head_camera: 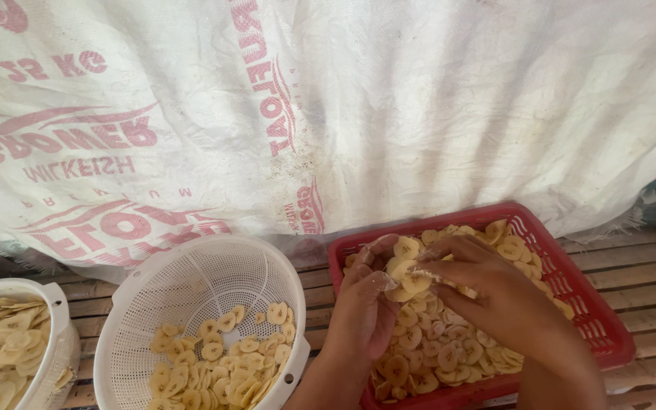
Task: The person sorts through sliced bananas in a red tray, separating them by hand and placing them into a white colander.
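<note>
Inside the red plastic mesh tray (571, 292) lay pale banana slices (449, 353); my left hand (366, 304) and right hand (487, 292) hovered above, fingers (389, 247) pinching stuck-together slices (408, 273). Beside it I saw a round white colander (191, 285), part-filled.

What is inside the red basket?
The red basket holds pale yellow banana slices. The left hand and right hand cover the slices beneath them; the basket's bottom is hidden.

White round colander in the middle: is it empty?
No, the white colander holds a layer of pale yellow banana slices across its lower part.
</note>
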